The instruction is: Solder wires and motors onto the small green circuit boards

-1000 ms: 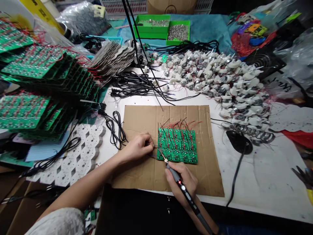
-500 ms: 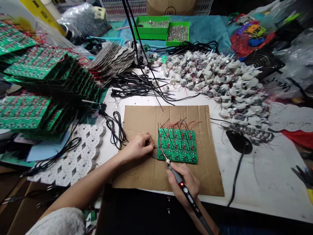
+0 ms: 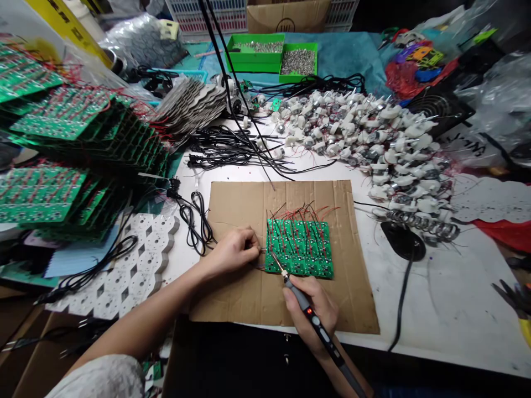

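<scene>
Left hand (image 3: 237, 249): pinching thin wire ends (image 3: 262, 252) beside green rectangular circuit board (image 3: 297, 249). Right hand (image 3: 312, 307): gripping grey-black soldering iron (image 3: 306, 305).

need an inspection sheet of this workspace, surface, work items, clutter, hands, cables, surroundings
Surface: cardboard sheet on a white tabletop
Work items: green circuit board with red and black wires; soldering iron, tip at the board's left part, contact too small to tell
Clutter: stacked boards at left; heap of white parts at right; two green trays at the back
Left hand: pinching thin leads by the board
Right hand: holding the iron
Cables: black bundles beyond the cardboard, loops at its left
Surroundings: carton and crate behind
</scene>
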A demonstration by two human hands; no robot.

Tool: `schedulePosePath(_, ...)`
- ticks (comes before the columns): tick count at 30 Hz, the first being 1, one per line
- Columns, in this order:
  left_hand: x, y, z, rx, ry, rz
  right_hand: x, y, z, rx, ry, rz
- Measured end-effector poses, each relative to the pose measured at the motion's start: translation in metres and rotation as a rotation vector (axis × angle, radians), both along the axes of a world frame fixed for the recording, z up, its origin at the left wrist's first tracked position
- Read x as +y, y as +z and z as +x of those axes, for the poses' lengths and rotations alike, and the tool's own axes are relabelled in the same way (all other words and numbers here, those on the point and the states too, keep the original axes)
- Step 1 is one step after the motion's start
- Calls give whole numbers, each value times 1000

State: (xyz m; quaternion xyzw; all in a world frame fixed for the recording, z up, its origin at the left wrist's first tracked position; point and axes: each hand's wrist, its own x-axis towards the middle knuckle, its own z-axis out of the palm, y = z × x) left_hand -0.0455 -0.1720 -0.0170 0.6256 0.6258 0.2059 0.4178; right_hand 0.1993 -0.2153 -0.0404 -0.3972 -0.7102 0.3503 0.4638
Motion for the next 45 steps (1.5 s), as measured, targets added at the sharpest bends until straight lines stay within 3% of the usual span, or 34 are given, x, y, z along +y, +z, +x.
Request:
schedulePosePath(12,1,0,-1,-10,3,-1,5,-4,-3,11,9,79)
schedulePosePath(23,6,4,-4,-49,-20,28,5,-6,-2,0,25,53)
schedulePosePath(31,22,6,-9,-35,-146,-65,4,-4,-3,-41,25,5)
schedulePosePath(45,24,3,-10,-65,-133,-110,4,-3,-6,-74,9,2)
